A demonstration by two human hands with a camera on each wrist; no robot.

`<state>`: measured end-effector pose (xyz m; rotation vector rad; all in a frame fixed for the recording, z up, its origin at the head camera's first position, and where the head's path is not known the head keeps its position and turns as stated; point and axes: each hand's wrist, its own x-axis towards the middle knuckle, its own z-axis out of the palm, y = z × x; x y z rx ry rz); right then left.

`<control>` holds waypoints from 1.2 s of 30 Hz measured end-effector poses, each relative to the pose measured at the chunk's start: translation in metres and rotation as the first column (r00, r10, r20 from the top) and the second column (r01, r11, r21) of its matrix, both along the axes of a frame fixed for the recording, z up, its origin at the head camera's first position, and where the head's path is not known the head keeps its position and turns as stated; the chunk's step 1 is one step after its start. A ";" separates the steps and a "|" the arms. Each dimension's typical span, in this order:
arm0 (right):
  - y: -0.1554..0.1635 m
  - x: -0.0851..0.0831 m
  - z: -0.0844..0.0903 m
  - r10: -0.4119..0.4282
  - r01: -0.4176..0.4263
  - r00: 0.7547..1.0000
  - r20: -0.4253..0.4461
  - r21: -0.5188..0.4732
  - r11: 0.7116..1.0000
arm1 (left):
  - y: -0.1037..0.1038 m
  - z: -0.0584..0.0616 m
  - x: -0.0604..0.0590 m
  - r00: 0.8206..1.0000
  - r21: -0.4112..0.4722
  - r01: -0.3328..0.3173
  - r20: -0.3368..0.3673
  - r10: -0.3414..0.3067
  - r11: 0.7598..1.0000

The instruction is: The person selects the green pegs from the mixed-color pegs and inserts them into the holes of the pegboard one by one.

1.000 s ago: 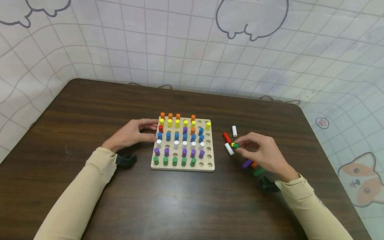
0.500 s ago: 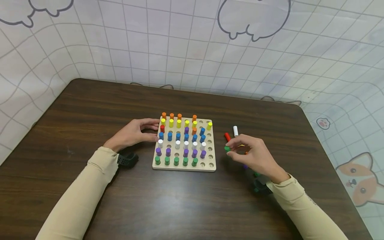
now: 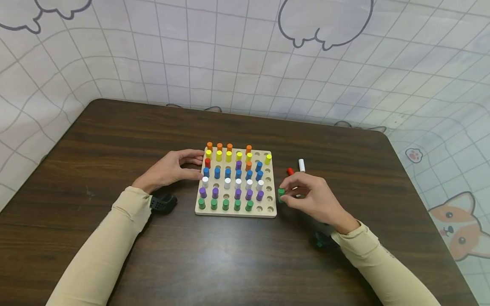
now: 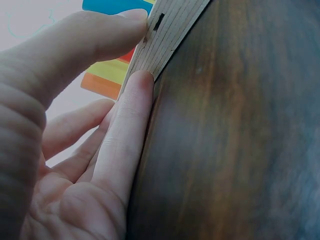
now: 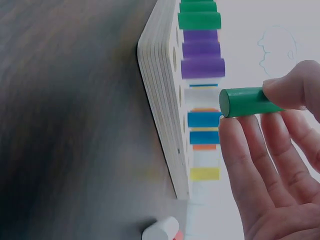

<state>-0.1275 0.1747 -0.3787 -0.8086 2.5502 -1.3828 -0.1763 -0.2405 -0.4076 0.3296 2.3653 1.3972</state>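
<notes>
A square wooden pegboard (image 3: 235,215) lies on the table, with upright pegs in rows of green, purple, white, blue, yellow and orange. My left hand (image 3: 172,170) rests against its left side, thumb and fingertips touching the board's edge (image 4: 161,42) with the fingers fairly straight. Just off the board's right side, my right hand (image 3: 311,197) pinches a green peg (image 5: 245,102) between thumb and fingertips. In the head view that green peg (image 3: 281,194) stands roughly upright, level with the purple row. Bare holes line the board's right column.
A white peg (image 3: 301,165) and a red peg (image 3: 290,171) lie on the dark table (image 3: 245,263) beyond my right hand. That hand covers most of the other loose pegs. A patterned cloth wall (image 3: 245,63) rises behind the table.
My right hand has carried the green peg left from the loose pegs to beside the board, and the peg has turned more upright. My left hand keeps its place on the board's edge.
</notes>
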 end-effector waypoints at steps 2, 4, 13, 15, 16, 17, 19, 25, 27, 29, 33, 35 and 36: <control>-0.003 0.000 -0.001 0.000 0.000 1.000 0.010 -0.011 1.000 | 0.000 -0.001 -0.001 1.000 0.001 0.000 0.002 0.000 1.000; -0.006 0.001 -0.002 0.004 -0.003 1.000 0.023 -0.027 1.000 | 0.000 -0.001 -0.001 1.000 0.003 0.000 0.003 0.000 1.000; -0.017 0.003 -0.005 0.039 -0.036 0.995 0.097 -0.038 0.999 | 0.000 -0.002 -0.002 1.000 0.009 0.000 -0.003 0.000 1.000; -0.020 0.003 -0.006 0.055 -0.051 0.992 0.110 -0.041 0.998 | 0.000 -0.002 -0.002 1.000 0.010 0.000 -0.002 0.000 1.000; -0.021 0.004 -0.007 0.061 -0.056 0.991 0.116 -0.044 0.997 | 0.000 -0.002 -0.002 1.000 0.011 0.000 -0.001 0.000 1.000; -0.022 0.004 -0.008 0.067 -0.062 0.991 0.118 -0.045 0.997 | 0.000 -0.001 -0.002 1.000 0.012 -0.001 0.001 0.001 1.000; -0.024 0.005 -0.009 0.075 -0.070 0.990 0.119 -0.048 0.996 | 0.000 -0.001 -0.001 1.000 0.014 -0.002 0.004 0.002 1.000; -0.028 0.006 -0.011 0.090 -0.084 0.988 0.125 -0.046 0.995 | 0.001 0.000 -0.001 1.000 0.011 -0.010 0.011 0.010 1.000; -0.029 0.007 -0.011 0.095 -0.089 0.986 0.135 -0.044 0.995 | 0.001 0.000 -0.001 1.000 0.008 -0.011 0.010 0.011 1.000; -0.029 0.007 -0.012 0.097 -0.092 0.985 0.139 -0.039 0.995 | 0.001 0.000 -0.001 1.000 0.005 -0.011 0.007 0.011 1.000; -0.030 0.006 -0.014 0.096 -0.094 0.986 0.137 -0.022 0.995 | 0.001 0.000 -0.001 1.000 0.009 -0.010 0.006 0.010 1.000; -0.030 0.006 -0.015 0.097 -0.096 0.986 0.137 -0.016 0.995 | 0.001 0.000 -0.001 1.000 0.009 -0.010 0.006 0.010 1.000; -0.030 0.006 -0.015 0.099 -0.098 0.986 0.137 -0.014 0.995 | 0.002 0.000 -0.001 1.000 0.010 -0.010 0.007 0.010 1.000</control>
